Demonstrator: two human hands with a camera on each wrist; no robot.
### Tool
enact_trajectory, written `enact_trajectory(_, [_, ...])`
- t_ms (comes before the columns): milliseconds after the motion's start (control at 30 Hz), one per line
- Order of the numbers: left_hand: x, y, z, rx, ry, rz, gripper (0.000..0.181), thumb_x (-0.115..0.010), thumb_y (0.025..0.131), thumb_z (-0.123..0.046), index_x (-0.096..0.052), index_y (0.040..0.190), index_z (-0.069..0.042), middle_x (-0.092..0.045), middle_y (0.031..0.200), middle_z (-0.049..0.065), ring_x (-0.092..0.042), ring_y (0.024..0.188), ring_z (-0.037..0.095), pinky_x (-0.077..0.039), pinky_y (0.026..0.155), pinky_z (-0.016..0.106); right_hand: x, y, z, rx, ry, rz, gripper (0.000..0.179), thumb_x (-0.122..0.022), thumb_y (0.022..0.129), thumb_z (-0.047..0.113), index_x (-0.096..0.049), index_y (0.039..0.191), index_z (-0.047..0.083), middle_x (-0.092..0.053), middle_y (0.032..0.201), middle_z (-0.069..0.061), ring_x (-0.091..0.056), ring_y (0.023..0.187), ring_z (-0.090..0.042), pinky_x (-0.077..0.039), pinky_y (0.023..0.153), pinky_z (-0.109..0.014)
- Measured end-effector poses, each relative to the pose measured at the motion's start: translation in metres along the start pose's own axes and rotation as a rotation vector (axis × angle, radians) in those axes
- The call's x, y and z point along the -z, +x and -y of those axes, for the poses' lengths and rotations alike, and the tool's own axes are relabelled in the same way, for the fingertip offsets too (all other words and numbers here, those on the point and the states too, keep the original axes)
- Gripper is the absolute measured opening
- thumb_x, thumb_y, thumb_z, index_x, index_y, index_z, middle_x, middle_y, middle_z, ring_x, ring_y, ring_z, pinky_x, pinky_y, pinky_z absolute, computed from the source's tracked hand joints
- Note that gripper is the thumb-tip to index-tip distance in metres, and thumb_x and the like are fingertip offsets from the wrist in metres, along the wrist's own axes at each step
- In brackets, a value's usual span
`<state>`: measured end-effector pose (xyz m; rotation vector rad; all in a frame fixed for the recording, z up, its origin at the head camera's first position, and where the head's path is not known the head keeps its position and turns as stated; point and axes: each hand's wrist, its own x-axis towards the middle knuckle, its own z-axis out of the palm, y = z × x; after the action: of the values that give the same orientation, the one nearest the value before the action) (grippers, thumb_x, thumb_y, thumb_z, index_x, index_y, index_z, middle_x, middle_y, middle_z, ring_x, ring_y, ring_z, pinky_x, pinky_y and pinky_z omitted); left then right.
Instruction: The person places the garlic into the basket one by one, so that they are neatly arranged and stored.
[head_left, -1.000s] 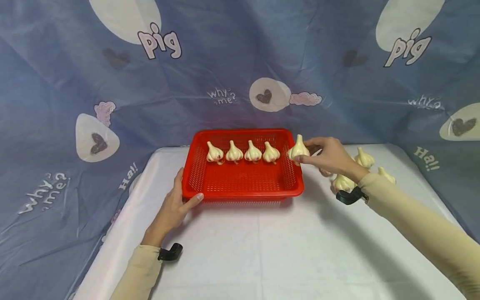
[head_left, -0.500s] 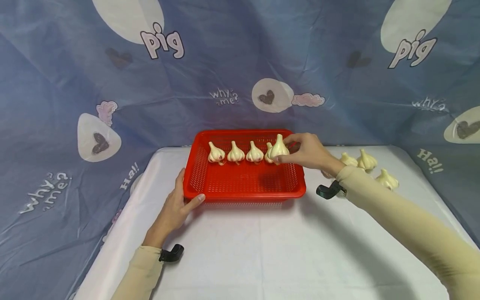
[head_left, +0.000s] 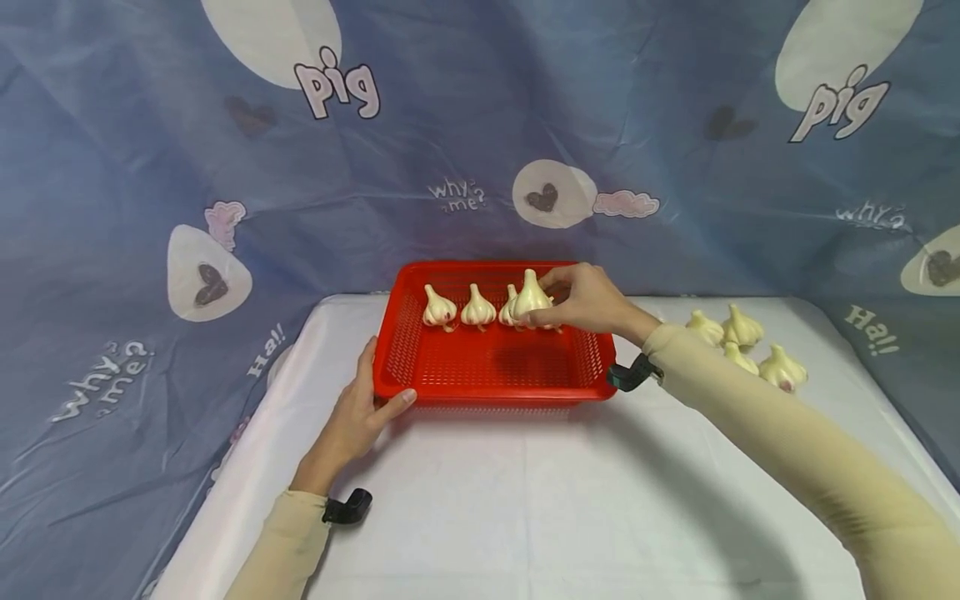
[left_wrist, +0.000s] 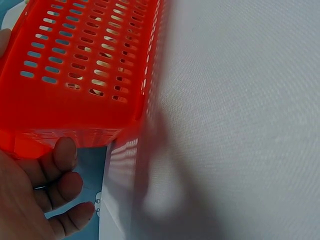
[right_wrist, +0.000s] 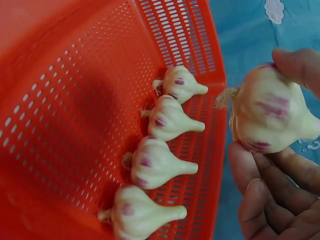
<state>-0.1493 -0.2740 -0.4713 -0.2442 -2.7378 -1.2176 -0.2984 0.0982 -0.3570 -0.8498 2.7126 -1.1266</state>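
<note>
Between thumb and fingers my right hand [head_left: 592,302] holds a garlic bulb [head_left: 531,300], stem up, above the red plastic basket [head_left: 495,393]. In the right wrist view this garlic bulb [right_wrist: 272,110] shows purple patches and a tuft of roots. Along the basket's far side stands a row of several garlic bulbs [head_left: 438,308], partly covered by the held one in the head view. My left hand [head_left: 358,421] grips the basket's near left corner, thumb over the front rim. The left wrist view has its curled fingertips [left_wrist: 67,187] beside the slotted basket wall [left_wrist: 75,107].
More loose garlic bulbs [head_left: 782,368] lie grouped on the white tablecloth [head_left: 480,500] to the right of the basket, close to my right forearm. Behind the table hangs a blue printed cloth [head_left: 420,108].
My right hand has carried the garlic bulb leftward, from over the basket's right rim to in front of the row. My left hand stays at the corner.
</note>
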Motion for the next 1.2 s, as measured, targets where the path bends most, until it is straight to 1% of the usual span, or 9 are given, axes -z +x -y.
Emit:
enact_trajectory(100, [0.0, 0.0, 0.0, 0.001, -0.003, 0.0, 0.107, -0.072, 0.098, -0.044, 0.0, 0.172, -0.015, -0.047, 0.16, 0.025, -0.052, 0.143, 0.044, -0.037, 0.118, 0.067, -0.004, 0.005, 0.002, -0.001, 0.007, -0.004, 0.046, -0.093, 0.078, 0.039, -0.08, 0.111, 0.011, -0.081, 0.097, -0.001, -0.077, 0.088, -0.018, -0.06, 0.081, -0.033])
enact_trajectory(267, [-0.001, 0.0, 0.0, 0.003, -0.009, -0.005, 0.107, -0.072, 0.098, -0.044, -0.001, 0.172, -0.014, -0.047, 0.16, 0.025, -0.052, 0.143, 0.043, -0.036, 0.119, 0.066, -0.013, 0.016, 0.005, -0.024, 0.039, 0.002, 0.05, -0.095, 0.074, 0.045, -0.08, 0.11, 0.015, -0.078, 0.092, -0.001, -0.072, 0.077, -0.018, -0.058, 0.066, -0.032])
enact_trajectory(400, [-0.001, 0.0, 0.0, -0.004, -0.017, -0.008, 0.106, -0.073, 0.098, -0.042, -0.001, 0.172, -0.016, -0.049, 0.159, 0.024, -0.054, 0.142, 0.042, -0.037, 0.119, 0.066, -0.02, 0.025, 0.007, -0.028, 0.035, 0.027, 0.055, -0.094, 0.075, 0.05, -0.079, 0.115, 0.015, -0.079, 0.094, 0.001, -0.071, 0.079, -0.016, -0.057, 0.071, -0.031])
enact_trajectory(500, [-0.001, 0.001, -0.001, -0.013, -0.026, -0.012, 0.106, -0.073, 0.098, -0.041, -0.001, 0.172, -0.017, -0.051, 0.158, 0.023, -0.055, 0.141, 0.041, -0.037, 0.119, 0.065, -0.025, 0.033, 0.008, -0.013, 0.029, 0.038, 0.055, -0.093, 0.078, 0.049, -0.079, 0.117, 0.014, -0.08, 0.095, 0.001, -0.072, 0.084, -0.015, -0.056, 0.079, -0.03])
enact_trajectory(567, [-0.002, 0.001, -0.001, -0.017, -0.025, -0.014, 0.106, -0.073, 0.098, -0.041, -0.002, 0.172, -0.017, -0.052, 0.157, 0.023, -0.056, 0.14, 0.041, -0.038, 0.119, 0.065, -0.028, 0.038, 0.008, -0.008, 0.027, 0.044, 0.055, -0.093, 0.078, 0.048, -0.079, 0.117, 0.012, -0.08, 0.095, -0.001, -0.072, 0.083, -0.015, -0.055, 0.079, -0.03])
enact_trajectory(733, [-0.002, 0.002, -0.001, -0.012, -0.023, -0.012, 0.106, -0.073, 0.098, -0.042, -0.003, 0.172, -0.013, -0.053, 0.156, 0.023, -0.057, 0.139, 0.041, -0.038, 0.118, 0.065, -0.038, 0.05, 0.008, -0.011, 0.033, 0.071, 0.055, -0.093, 0.078, 0.048, -0.079, 0.117, 0.011, -0.08, 0.096, -0.004, -0.072, 0.079, -0.017, -0.056, 0.076, -0.03])
enact_trajectory(933, [-0.001, 0.002, -0.002, -0.001, -0.024, -0.016, 0.106, -0.074, 0.097, -0.042, -0.005, 0.171, -0.011, -0.054, 0.154, 0.023, -0.058, 0.138, 0.041, -0.039, 0.118, 0.065, -0.052, 0.06, 0.007, -0.04, 0.108, 0.101, 0.053, -0.094, 0.078, 0.045, -0.079, 0.116, 0.011, -0.078, 0.094, -0.005, -0.075, 0.072, -0.027, -0.064, 0.068, -0.043])
enact_trajectory(1067, [-0.001, 0.0, -0.002, 0.003, -0.023, -0.015, 0.106, -0.074, 0.097, -0.042, -0.005, 0.171, -0.013, -0.056, 0.153, 0.023, -0.059, 0.136, 0.041, -0.04, 0.118, 0.064, -0.06, 0.065, 0.007, -0.027, 0.069, 0.09, 0.054, -0.094, 0.077, 0.048, -0.08, 0.115, 0.012, -0.078, 0.09, -0.003, -0.07, 0.068, -0.019, -0.061, 0.063, -0.035])
enact_trajectory(1200, [-0.001, 0.0, -0.001, 0.004, -0.024, -0.015, 0.106, -0.074, 0.097, -0.043, -0.004, 0.171, -0.013, -0.055, 0.154, 0.023, -0.059, 0.137, 0.04, -0.04, 0.118, 0.064, -0.066, 0.069, 0.009, -0.016, 0.044, 0.092, 0.054, -0.094, 0.077, 0.049, -0.08, 0.113, 0.011, -0.077, 0.088, -0.004, -0.067, 0.067, -0.018, -0.057, 0.06, -0.03])
